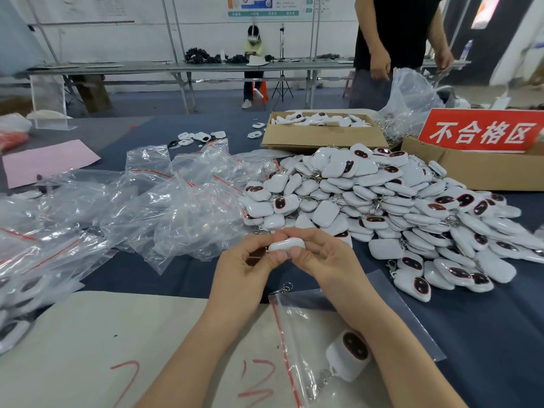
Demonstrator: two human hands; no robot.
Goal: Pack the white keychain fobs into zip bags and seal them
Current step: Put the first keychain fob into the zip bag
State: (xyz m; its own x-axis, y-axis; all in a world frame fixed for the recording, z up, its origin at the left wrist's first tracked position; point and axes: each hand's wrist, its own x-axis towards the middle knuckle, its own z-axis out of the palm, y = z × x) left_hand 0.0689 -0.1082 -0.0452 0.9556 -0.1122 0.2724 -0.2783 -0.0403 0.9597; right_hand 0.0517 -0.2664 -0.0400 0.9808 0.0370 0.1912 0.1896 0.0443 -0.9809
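– White plastic is seen at centre frame: one fob (287,244) is pinched between the left hand (244,278) and the right hand (326,260), the fingers of both curled round it, above the dark cloth (176,278).
– Which step is judged to be in hand?
– Checking or turning of a fob before bagging, it seems. No bag is held.
– Where is a bag to be found?
– A zip bag (294,325) lies at lower centre, partly under the right forearm, with another fob (350,353) already inside. Whether its strip is pressed closed cannot be told. A heap of empty bags (176,201) lies left of centre.
– And the stock?
– A big pile (382,201) is spread to the right of the hands; packed bags (20,293) are stacked at the far left edge.
– What is called for next?
– One hand would have to be freed, a bag mouth opened, the fob slipped in, and the strip pressed along its whole length.
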